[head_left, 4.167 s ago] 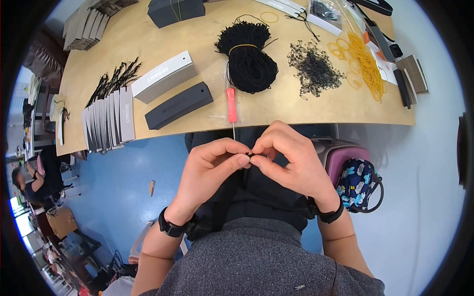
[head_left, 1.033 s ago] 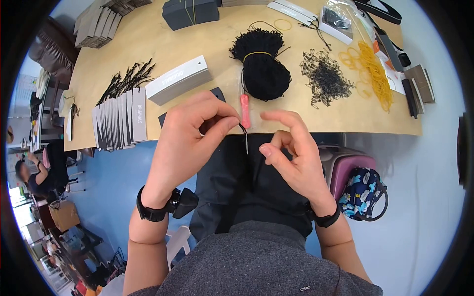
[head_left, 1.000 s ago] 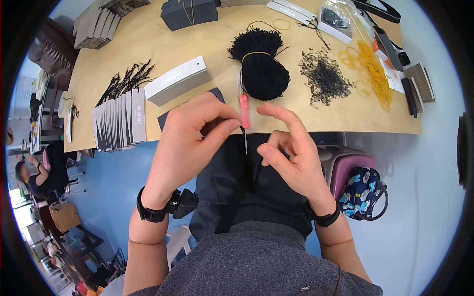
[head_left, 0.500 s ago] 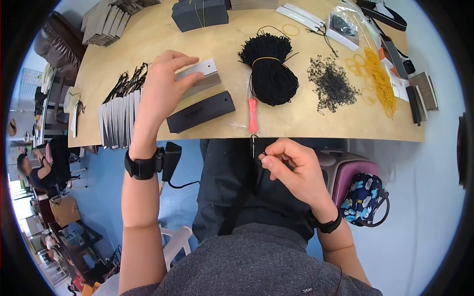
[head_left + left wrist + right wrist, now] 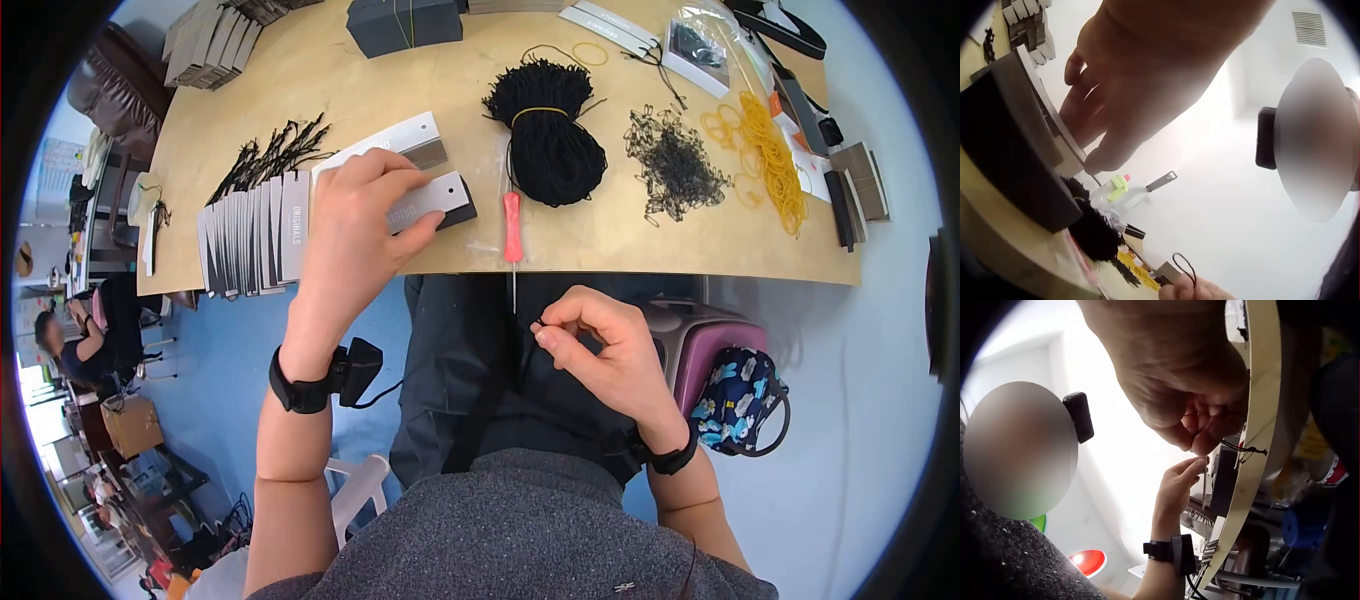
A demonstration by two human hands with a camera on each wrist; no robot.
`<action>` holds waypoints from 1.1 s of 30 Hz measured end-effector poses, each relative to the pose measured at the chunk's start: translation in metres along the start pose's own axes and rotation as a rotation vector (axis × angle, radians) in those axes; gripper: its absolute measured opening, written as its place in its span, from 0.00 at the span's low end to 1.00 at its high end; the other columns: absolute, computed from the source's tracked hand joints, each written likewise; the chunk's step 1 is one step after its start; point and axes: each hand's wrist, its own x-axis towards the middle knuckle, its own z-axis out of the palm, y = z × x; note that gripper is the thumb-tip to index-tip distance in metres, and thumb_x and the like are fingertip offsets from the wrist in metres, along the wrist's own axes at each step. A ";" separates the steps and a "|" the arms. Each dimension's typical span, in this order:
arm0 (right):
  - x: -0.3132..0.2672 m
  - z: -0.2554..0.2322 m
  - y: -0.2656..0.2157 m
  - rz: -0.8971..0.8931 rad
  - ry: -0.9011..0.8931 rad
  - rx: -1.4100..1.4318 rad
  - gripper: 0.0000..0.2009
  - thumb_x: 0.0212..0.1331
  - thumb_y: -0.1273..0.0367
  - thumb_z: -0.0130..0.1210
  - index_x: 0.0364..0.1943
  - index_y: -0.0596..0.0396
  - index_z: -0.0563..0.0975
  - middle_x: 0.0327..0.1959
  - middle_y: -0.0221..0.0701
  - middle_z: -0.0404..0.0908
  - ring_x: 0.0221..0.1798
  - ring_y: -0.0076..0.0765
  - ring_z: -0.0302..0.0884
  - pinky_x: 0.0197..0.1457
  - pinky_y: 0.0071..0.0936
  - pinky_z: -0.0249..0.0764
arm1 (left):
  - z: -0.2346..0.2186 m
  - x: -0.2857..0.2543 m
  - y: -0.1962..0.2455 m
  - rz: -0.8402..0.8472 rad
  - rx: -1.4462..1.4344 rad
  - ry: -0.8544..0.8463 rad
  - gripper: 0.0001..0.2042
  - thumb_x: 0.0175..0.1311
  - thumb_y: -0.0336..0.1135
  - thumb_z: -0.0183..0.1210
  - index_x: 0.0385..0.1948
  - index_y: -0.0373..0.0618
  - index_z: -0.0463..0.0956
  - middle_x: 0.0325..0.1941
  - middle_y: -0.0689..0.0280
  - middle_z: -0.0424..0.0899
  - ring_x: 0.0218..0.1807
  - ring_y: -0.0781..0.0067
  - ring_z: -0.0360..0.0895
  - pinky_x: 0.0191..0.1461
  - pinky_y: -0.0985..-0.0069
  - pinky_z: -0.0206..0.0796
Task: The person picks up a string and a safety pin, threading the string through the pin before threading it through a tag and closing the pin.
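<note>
- Right hand, nearest the body and below the surface edge: fingers pinch a small black cord loop.
- Left hand, on the surface: fingers curled around a grey tag above the dark tag stack.
- Beyond: red-handled awl, black cord bundle.

Bright and even in the head view, lit from overhead; only soft shadows under the left hand on the table. Strong fisheye bending at the edges, black vignette in the corners. Washed out by white glare across the middle of both wrist views. Dark, blurred and out of focus there: right hand at top, close against the lens.
</note>
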 end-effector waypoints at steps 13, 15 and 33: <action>-0.006 0.000 0.001 -0.026 -0.016 -0.054 0.04 0.62 0.75 0.62 0.36 0.61 0.79 0.31 0.29 0.78 0.28 0.20 0.75 0.33 0.19 0.70 | 0.007 -0.004 -0.002 -0.219 -0.310 -0.035 0.14 0.51 0.26 0.68 0.41 0.36 0.81 0.46 0.62 0.83 0.45 0.63 0.81 0.52 0.73 0.72; -0.007 -0.001 0.002 -0.039 -0.013 -0.058 0.04 0.62 0.75 0.62 0.36 0.61 0.79 0.31 0.29 0.78 0.28 0.20 0.75 0.33 0.19 0.70 | 0.007 -0.004 0.000 -0.149 -0.233 0.094 0.15 0.48 0.25 0.68 0.40 0.36 0.81 0.46 0.61 0.83 0.46 0.63 0.81 0.52 0.72 0.72; -0.019 -0.008 0.010 0.041 0.055 -0.001 0.03 0.61 0.76 0.62 0.35 0.61 0.80 0.31 0.29 0.78 0.27 0.18 0.73 0.32 0.18 0.68 | 0.066 -0.091 0.057 -0.221 -0.538 0.064 0.20 0.47 0.24 0.73 0.46 0.42 0.85 0.42 0.60 0.85 0.44 0.63 0.82 0.47 0.72 0.74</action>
